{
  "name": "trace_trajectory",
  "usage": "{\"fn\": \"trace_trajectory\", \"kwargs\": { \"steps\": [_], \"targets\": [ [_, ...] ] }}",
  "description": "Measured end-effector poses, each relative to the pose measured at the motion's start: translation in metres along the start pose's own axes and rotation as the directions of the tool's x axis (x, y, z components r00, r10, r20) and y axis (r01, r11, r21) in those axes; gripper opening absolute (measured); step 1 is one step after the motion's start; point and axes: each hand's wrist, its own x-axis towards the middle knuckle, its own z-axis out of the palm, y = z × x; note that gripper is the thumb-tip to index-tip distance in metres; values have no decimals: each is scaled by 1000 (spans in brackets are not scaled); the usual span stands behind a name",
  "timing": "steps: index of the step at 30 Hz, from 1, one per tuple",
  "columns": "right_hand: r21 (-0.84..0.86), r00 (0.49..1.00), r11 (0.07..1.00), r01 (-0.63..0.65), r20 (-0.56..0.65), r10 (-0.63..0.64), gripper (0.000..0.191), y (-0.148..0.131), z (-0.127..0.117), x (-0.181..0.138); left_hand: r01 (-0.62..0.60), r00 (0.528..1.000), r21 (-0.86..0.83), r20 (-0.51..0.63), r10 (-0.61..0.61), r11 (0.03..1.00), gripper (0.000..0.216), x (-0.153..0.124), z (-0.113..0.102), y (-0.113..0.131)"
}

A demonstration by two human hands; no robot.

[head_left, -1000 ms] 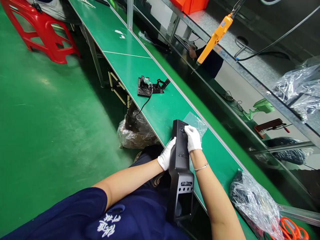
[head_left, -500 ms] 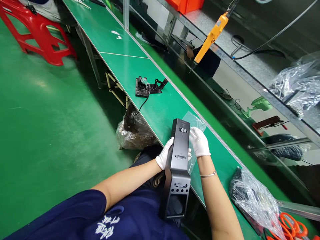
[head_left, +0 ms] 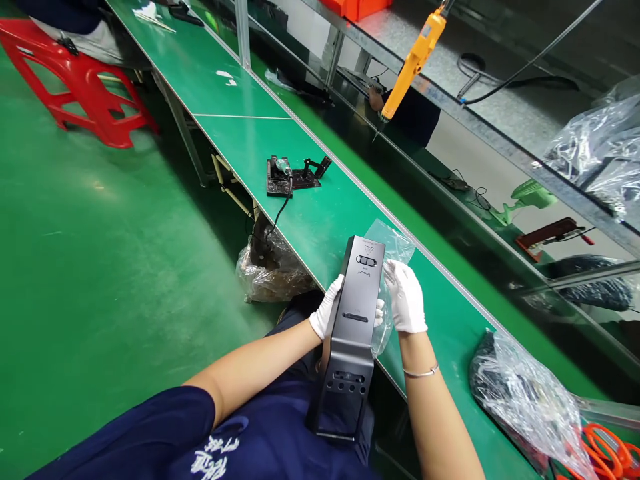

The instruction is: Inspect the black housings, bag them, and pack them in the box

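Observation:
A long dark-grey housing (head_left: 363, 293) with slots, a row of round holes and a rectangular opening at its near end leans over the bench edge toward my body. My white-gloved left hand (head_left: 326, 312) wraps around it from the left, its fingertips showing at the right side. Just right of the housing's upper part, my gloved right hand (head_left: 407, 297) has its fingers curled together; what they pinch, if anything, is hidden. A clear plastic bag (head_left: 393, 241) lies on the bench behind the housing and beside the right hand.
On the green bench (head_left: 340, 213) stands a black fixture (head_left: 303, 177) with a cable. An orange electric screwdriver (head_left: 415, 63) hangs above. Plastic-wrapped parts (head_left: 530, 393) and orange-handled scissors (head_left: 607, 450) lie at right. A red stool (head_left: 75, 100) with a seated person is at far left.
The housing's near end has swung slightly left and its top face has turned a little. My right hand has shifted slightly right and down, its fingers more curled. The whole view has shifted slightly.

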Motion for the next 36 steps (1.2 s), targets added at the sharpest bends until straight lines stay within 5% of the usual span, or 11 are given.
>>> {"fn": "trace_trajectory", "kwargs": {
  "steps": [7, 14, 21, 26, 31, 36],
  "targets": [
    [-20, 997, 997, -74, 11, 74, 67, 5, -12, 4, 22, 999, 16, -42, -21, 1000, 85, -2, 6, 0],
    [-145, 924, 958, -246, 263, 277, 89, -10, 2, 21, 38, 998, 30, -41, -37, 999, 87, -3, 2, -1],
    [-302, 995, 952, 41, -69, -65, 60, -19, -3, 29, 66, 982, -16, -178, -67, 998, 91, 1, 14, 1],
    [-407, 984, 900, 155, -14, -176, 38, -30, -5, 27, 88, 959, -21, -269, -90, 996, 94, 6, 34, -6],
    [-462, 983, 872, 162, -5, -185, 43, -29, -3, 28, 129, 952, 27, -283, -116, 991, 87, 4, 44, -21],
    [-404, 986, 906, 126, -53, -161, 69, -22, -5, 26, 207, 952, 34, -236, -193, 978, 98, 2, 45, -30]
  ]
}}
